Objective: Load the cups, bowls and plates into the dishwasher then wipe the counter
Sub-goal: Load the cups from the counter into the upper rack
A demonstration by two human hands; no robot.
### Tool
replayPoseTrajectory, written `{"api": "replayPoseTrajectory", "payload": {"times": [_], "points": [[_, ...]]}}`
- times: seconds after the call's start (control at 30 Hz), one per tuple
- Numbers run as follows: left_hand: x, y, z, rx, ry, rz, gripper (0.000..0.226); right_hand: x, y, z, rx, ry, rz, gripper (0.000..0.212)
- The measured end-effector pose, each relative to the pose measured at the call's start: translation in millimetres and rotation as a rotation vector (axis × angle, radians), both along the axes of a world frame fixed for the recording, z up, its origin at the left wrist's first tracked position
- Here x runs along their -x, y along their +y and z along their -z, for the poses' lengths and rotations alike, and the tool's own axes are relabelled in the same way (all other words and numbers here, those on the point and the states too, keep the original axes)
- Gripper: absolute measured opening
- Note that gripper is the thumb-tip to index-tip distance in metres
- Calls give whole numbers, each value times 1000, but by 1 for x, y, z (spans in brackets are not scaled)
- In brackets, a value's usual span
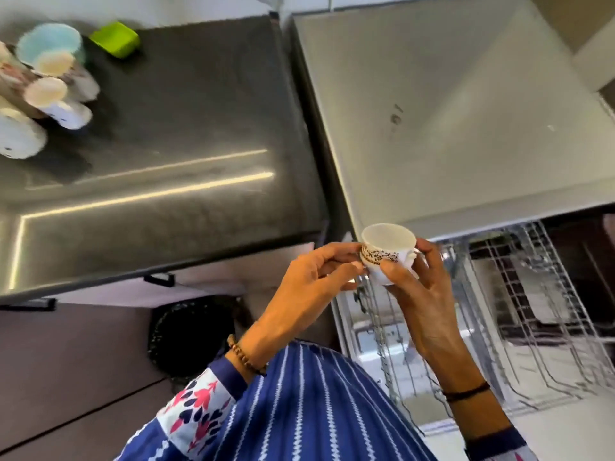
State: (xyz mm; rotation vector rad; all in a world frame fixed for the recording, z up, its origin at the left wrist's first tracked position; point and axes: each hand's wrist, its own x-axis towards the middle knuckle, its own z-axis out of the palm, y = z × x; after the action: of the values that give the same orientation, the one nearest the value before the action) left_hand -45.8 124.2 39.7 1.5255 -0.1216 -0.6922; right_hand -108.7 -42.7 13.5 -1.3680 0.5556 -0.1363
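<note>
Together, left hand (pixel 309 277) and right hand (pixel 424 296) pinching patterned cup (pixel 387 239), cup between both grips, above dishwasher rack (pixel 519 294).

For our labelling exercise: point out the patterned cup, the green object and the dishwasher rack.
patterned cup (pixel 388 238), head view, inner wall.
green object (pixel 114 38), head view, top face.
dishwasher rack (pixel 519 279), head view, wire grid.

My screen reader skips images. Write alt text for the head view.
The left hand and right hand hold a small white patterned cup by the pulled-out dishwasher rack. More cups and a green container stand at the far left of the dark counter.
</note>
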Motion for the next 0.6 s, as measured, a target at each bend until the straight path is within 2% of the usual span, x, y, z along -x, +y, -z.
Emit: {"api": "replayPoseTrajectory", "payload": {"times": [0.13, 0.23, 0.33, 0.37, 0.47, 0.6], "points": [[34, -55, 19, -55, -23, 108, 33, 34, -48, 22, -130, 15, 83, 77], [45, -87, 32, -128, -51, 249, 45, 48, -77, 46, -171, 21, 107, 67], [44, -112, 55, -206, -68, 382, 32, 54, -103, 78, -171, 66, 94, 70], [41, -118, 65, -235, -60, 416, 30, 54, -111, 89, -156, 92, 77, 71], [30, -132, 101, -385, -102, 528, 47, 51, -136, 126, -65, 165, 11, 66], [11, -136, 137, -667, -333, 767, 61, 30, -171, 171, 180, 270, 8, 64]]}}
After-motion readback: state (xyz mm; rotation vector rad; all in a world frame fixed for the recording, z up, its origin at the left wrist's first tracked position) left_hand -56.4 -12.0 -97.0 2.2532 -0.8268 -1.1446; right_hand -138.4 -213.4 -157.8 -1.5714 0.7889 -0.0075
